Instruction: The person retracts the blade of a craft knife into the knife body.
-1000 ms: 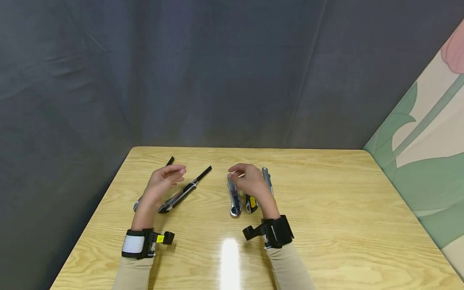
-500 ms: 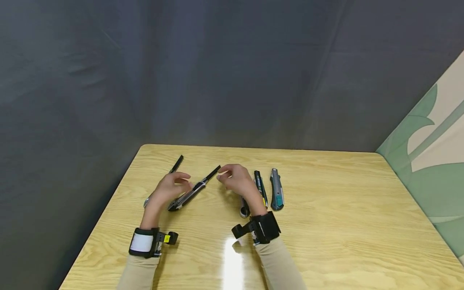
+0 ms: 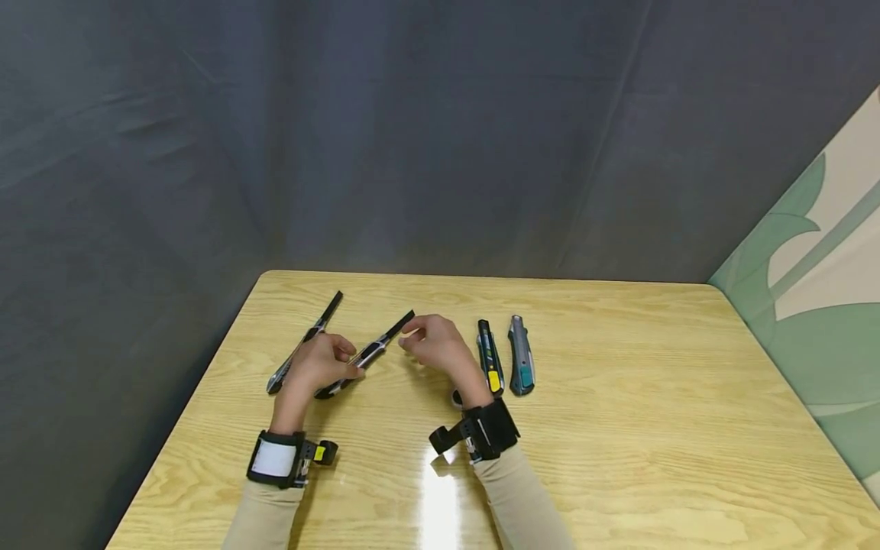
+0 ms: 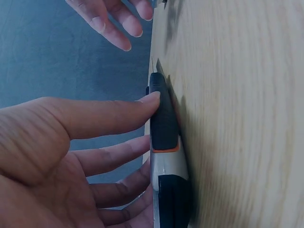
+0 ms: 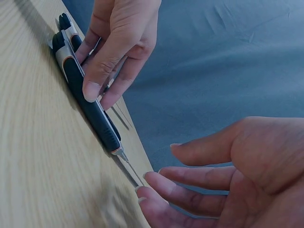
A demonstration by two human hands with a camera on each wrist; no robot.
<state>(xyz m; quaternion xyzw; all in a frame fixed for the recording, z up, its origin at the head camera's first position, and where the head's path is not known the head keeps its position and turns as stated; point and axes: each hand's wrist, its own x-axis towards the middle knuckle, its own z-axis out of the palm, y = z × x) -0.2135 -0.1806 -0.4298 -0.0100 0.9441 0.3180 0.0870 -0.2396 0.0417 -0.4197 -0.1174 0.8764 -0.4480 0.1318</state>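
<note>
On the table lies a black and silver utility knife (image 3: 371,352) with its long dark blade (image 3: 400,326) slid out, pointing away to the right. My left hand (image 3: 316,365) holds its handle, thumb on the near side and fingers on the far side, as the left wrist view shows on the knife (image 4: 165,118). My right hand (image 3: 440,347) hovers by the blade tip, fingers loosely bent and holding nothing. In the right wrist view, its fingertips (image 5: 147,178) are close to the blade end. A second utility knife (image 3: 323,319), blade also out, lies left, partly behind my left hand.
A black and yellow utility knife (image 3: 486,347) and a grey and teal one (image 3: 521,359) lie right of my right hand. Another knife (image 3: 457,398) is mostly hidden under the right wrist. A dark curtain (image 3: 440,153) hangs behind the wooden table (image 3: 653,420).
My left hand has come down onto the middle utility knife and taken hold of its handle. My right hand has moved left, from over the right-hand knives to the blade tip.
</note>
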